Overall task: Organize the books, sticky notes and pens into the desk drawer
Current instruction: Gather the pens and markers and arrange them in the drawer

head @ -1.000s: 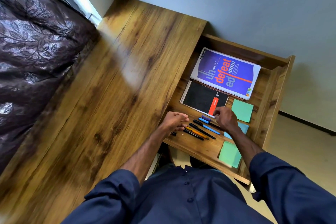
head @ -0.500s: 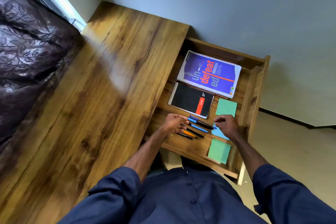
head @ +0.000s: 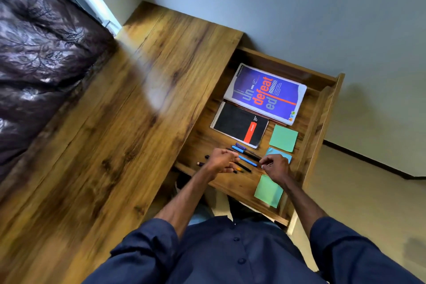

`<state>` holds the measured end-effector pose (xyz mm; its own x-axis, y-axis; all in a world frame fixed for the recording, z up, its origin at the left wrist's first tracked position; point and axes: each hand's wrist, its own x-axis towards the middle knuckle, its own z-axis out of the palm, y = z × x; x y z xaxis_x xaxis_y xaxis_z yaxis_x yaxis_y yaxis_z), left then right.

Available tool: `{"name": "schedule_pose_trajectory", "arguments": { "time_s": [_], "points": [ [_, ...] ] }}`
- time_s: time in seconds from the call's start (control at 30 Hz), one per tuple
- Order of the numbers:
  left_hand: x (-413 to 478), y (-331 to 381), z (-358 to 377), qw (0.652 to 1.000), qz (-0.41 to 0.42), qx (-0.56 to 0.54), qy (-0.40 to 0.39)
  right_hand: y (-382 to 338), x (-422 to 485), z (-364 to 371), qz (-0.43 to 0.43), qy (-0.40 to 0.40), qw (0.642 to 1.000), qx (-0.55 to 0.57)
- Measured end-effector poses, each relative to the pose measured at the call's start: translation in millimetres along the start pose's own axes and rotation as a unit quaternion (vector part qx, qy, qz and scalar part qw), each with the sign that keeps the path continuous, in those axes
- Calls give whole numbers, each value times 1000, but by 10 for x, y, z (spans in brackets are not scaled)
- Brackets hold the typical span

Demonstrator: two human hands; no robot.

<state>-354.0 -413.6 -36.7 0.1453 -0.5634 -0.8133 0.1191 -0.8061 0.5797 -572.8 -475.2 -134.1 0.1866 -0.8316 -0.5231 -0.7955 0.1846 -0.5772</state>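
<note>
Open wooden desk drawer (head: 320,108) holds all items, lying flat. Purple book (head: 265,94) (cover reads "undefeated" in orange and grey) sits at the rear. Black spiral notebook (head: 238,124) with red label lies just in front of it. Pens (head: 247,157) lie side by side, blue and black, partly hidden. Sticky notes along the right wall: green pad (head: 283,138), blue pad (head: 277,153), green pad (head: 268,191).

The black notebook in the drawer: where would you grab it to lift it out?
Probably by the long plain edge opposite the spiral, near the green sticky note. The black notebook lies flat, so a thumb must slide under from that side. The purple book crowds its far edge, and the pens crowd the near one.
</note>
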Motion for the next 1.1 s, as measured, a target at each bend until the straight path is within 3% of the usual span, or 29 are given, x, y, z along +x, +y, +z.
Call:
{"name": "schedule_pose_trajectory", "arguments": {
  "time_s": [0.33, 0.5, 0.6, 0.83, 1.1],
  "points": [
    [-390, -579, 83, 998, 15, -49, 31, 49, -413, 70, -32, 14, 999, -7],
    [-617, -884, 297, 994, 41, -90, 55, 100, -803, -10, -65, -17, 997, -30],
    [-748, -1026, 515, 992, 43, -109, 47, 131, -1004, -153, -106, -28, 993, -31],
    [-927, -1100, 1055, 993, 50, -105, 14, 272, -1236, -525, -115, 4, 993, -14],
    [-820, -780, 1552, 992, 39, -121, -19, 346, -1062, -984, -52, 51, 989, 131]
  ]
}}
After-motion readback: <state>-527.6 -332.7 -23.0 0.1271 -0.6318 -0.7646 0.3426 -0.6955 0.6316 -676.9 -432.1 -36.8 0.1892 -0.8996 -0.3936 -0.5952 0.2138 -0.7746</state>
